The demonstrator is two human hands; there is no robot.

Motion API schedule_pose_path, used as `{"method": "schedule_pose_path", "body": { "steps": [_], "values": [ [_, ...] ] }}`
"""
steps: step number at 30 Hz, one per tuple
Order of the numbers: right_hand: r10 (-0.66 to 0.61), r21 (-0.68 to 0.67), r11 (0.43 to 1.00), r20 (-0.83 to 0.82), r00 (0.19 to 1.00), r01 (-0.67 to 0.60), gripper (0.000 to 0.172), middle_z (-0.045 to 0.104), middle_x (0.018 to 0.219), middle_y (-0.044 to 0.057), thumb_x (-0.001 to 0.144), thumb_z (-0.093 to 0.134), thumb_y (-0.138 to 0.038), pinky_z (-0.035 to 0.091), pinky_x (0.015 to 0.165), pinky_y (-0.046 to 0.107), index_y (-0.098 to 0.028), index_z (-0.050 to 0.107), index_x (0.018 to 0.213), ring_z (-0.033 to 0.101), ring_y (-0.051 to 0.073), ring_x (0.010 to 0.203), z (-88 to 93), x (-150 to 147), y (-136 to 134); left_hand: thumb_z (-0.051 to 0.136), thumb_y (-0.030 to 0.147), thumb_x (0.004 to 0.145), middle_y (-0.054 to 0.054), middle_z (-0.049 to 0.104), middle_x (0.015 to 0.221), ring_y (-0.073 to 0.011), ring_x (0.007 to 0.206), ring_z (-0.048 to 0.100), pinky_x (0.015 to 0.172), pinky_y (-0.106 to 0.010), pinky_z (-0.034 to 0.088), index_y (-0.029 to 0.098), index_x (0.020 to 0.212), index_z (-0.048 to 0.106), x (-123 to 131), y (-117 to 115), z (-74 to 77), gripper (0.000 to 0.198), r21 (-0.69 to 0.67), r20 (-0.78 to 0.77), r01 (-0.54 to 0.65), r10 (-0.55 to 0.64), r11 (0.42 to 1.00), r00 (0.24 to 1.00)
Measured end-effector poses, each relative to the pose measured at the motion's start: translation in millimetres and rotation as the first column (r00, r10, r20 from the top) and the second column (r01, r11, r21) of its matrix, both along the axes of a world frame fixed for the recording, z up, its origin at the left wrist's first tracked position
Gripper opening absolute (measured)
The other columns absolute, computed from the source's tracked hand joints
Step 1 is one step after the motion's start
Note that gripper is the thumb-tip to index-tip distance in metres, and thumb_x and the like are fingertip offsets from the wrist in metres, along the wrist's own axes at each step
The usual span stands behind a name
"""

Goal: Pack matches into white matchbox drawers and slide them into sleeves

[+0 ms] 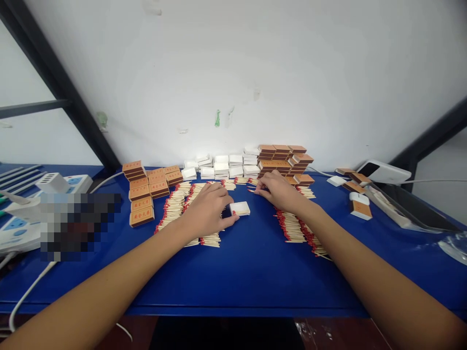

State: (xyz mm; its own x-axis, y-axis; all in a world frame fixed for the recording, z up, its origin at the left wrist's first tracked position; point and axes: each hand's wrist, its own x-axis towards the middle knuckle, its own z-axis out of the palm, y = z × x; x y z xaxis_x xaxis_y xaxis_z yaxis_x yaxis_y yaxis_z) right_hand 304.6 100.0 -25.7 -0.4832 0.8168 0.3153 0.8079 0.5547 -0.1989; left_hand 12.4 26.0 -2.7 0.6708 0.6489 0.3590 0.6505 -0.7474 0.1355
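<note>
A small white matchbox tray (241,206) lies on the blue table with a few red-headed matches inside. My left hand (207,208) grips its left end, thumb along the front edge and index finger toward the back. To the right, my right hand (278,190) reaches to the back row of loose matches (241,180), its thumb and fingertips closed on matches whose red heads poke out to the left. Rows of matches (171,206) spread under and beside the left hand. More matches (292,227) lie below the right wrist.
Stacked white trays (221,167) stand against the wall, beside piled brown matchbox sleeves (273,165). Orange-labelled matchboxes (142,216) are stacked at the left. A power strip (22,228) with cables sits far left. A white device (383,172) and loose sleeves (361,209) lie right.
</note>
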Motion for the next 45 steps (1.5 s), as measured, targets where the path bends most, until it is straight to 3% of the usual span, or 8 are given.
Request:
{"method": "schedule_pose_path", "body": {
  "steps": [10,13,17,24,29,37,45],
  "values": [
    [0.007,-0.039,0.999,0.003,1.0,-0.007,0.02,0.068,0.095,0.013,0.103,0.061,-0.031,0.047,0.088,0.046,-0.022,0.067,0.087,0.055,0.032,0.101,5.2,-4.9,-4.6,0.077,0.042,0.099,-0.009,0.074,0.102,-0.0318,0.113,0.063,0.104,-0.049,0.05,0.017,0.107,0.078,1.1,-1.1,3.4,0.026,-0.011,-0.017,-0.014,0.013,1.0,1.0],
    [0.042,-0.034,0.998,-0.047,0.998,-0.043,0.019,0.068,0.098,0.013,0.105,0.06,-0.032,0.047,0.09,0.047,-0.022,0.066,0.09,0.055,0.032,0.103,14.6,-12.6,-19.1,0.077,0.042,0.1,-0.01,0.074,0.102,-0.0323,0.114,0.063,0.104,-0.05,0.049,0.017,0.107,0.079,1.3,-0.9,3.3,0.027,0.003,-0.019,-0.024,0.024,1.0,1.0],
    [0.18,-0.02,0.983,-0.132,0.975,-0.184,0.02,0.068,0.102,0.011,0.11,0.058,-0.035,0.048,0.092,0.045,-0.024,0.065,0.095,0.056,0.031,0.105,26.1,-31.2,-47.8,0.077,0.043,0.099,-0.01,0.074,0.102,-0.0321,0.113,0.063,0.102,-0.049,0.05,0.017,0.107,0.079,1.0,-0.8,1.8,0.027,0.009,-0.017,-0.035,0.035,0.999,0.999],
    [0.238,0.023,0.971,0.01,0.971,-0.238,0.017,0.069,0.101,0.01,0.109,0.06,-0.025,0.045,0.09,0.044,-0.023,0.065,0.093,0.054,0.03,0.104,19.8,-51.5,-68.2,0.078,0.043,0.099,-0.01,0.074,0.102,-0.0326,0.113,0.062,0.103,-0.049,0.051,0.016,0.105,0.078,2.5,-1.8,-0.1,0.028,0.004,-0.027,-0.039,0.039,0.999,0.999],
    [0.221,0.05,0.975,-0.042,0.974,-0.219,0.018,0.069,0.1,0.01,0.11,0.06,-0.03,0.045,0.087,0.042,-0.022,0.066,0.095,0.055,0.029,0.101,17.8,-39.8,-57.3,0.079,0.044,0.099,-0.01,0.074,0.102,-0.0328,0.114,0.062,0.103,-0.049,0.051,0.017,0.105,0.079,2.4,-2.0,-0.9,0.028,-0.004,-0.01,-0.029,0.029,1.0,1.0],
    [-0.061,0.156,0.986,-0.011,0.998,0.062,0.021,0.072,0.102,0.015,0.105,0.064,-0.036,0.047,0.09,0.048,-0.02,0.078,0.108,0.058,0.036,0.107,5.1,-1.9,-13.0,0.079,0.043,0.099,-0.011,0.075,0.106,-0.034,0.117,0.062,0.109,-0.052,0.049,0.016,0.109,0.08,3.2,-1.8,-4.9,0.029,0.001,0.006,0.016,-0.016,1.0,1.0],
    [-0.048,0.148,0.988,-0.011,0.999,0.049,0.017,0.07,0.101,0.013,0.104,0.066,-0.035,0.047,0.094,0.047,-0.022,0.078,0.104,0.057,0.034,0.106,-7.7,-4.8,3.1,0.08,0.042,0.099,-0.01,0.075,0.106,-0.0329,0.116,0.062,0.109,-0.051,0.05,0.015,0.113,0.079,2.4,-2.3,-3.0,0.031,-0.013,0.005,0.004,-0.003,1.0,1.0]
  ]
}}
